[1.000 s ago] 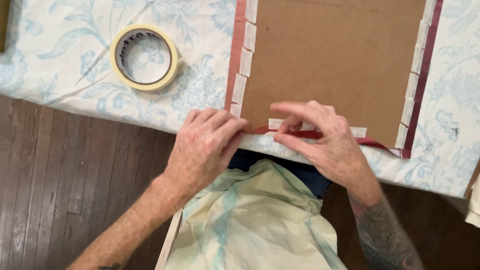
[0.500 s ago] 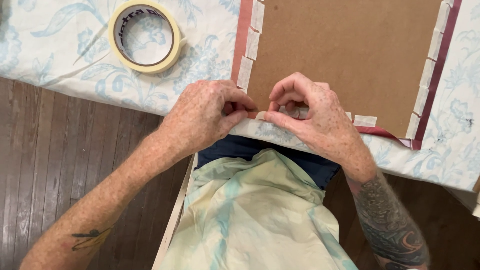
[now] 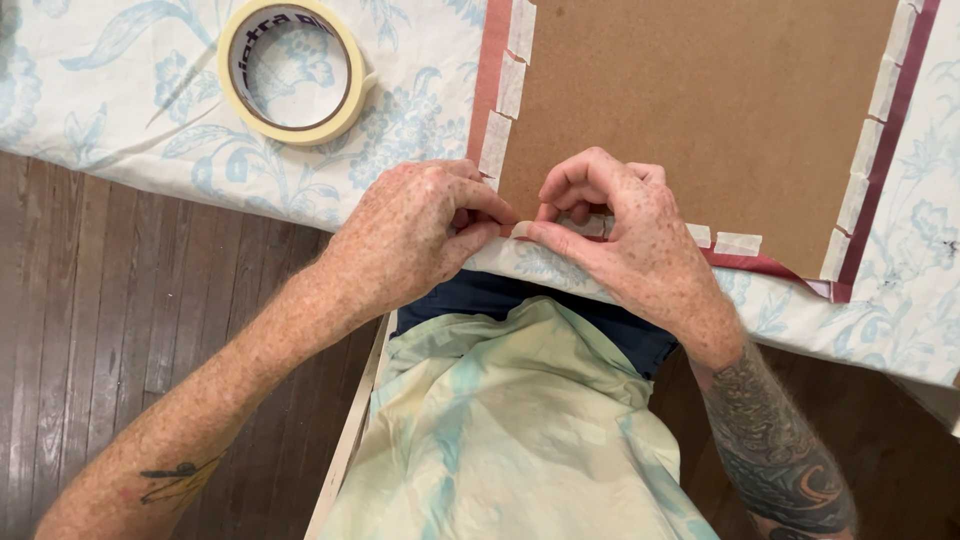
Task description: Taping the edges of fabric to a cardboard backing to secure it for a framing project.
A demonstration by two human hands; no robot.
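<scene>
Compared with a second ago, I see my two hands have closed in on each other at the near edge of the brown board [image 3: 700, 110]. Then they were apart, the right one spread flat over the red strip; now the thumbs and forefingers meet at one spot on the bottom border. To me that reads as a fresh bit of tape [image 3: 522, 230] being pressed down there, joining the row of pale tape pieces already along the board's edges.

My left hand [image 3: 415, 235] is curled nearly closed, thumb and forefinger pinching the left end of the tape piece. My right hand [image 3: 625, 235] is also curled, fingers bent under, thumb tip pressing the same piece against the red border [image 3: 745, 263]. Neither hand has a full grip on anything; both only pinch and press.

The roll of tape [image 3: 293, 72] lies well beyond my left hand on the flowered cloth [image 3: 90, 90].
</scene>
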